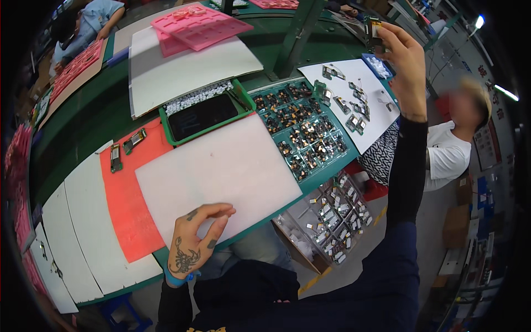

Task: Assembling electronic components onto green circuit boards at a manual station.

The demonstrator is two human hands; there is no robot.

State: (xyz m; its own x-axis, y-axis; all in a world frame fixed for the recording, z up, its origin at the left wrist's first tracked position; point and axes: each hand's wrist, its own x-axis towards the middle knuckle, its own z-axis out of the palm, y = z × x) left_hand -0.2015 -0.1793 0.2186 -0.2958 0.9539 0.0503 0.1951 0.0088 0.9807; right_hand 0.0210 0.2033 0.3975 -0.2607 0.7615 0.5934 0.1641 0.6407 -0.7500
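My right hand point(406, 58) is raised at the upper right, beyond the white sheet. Its fingers and thumb pinch a small circuit board point(371, 34) with a yellowish part on it. Over the near edge of a white foam pad point(221, 166), my left hand point(193, 238) hovers loosely curled. A small gap shows between its thumb and index finger, and no object is visible in it. To the pad's left, two small board assemblies point(115, 157) lie on a red foam sheet point(124, 210).
Clear trays point(301, 130) of small black parts stand right of the pad. More boards point(359, 105) lie on a white sheet point(368, 133). Behind the pad is a green bin point(243, 97) with a dark flat panel point(193, 119). A green post point(296, 41) rises beyond. One person sits at right.
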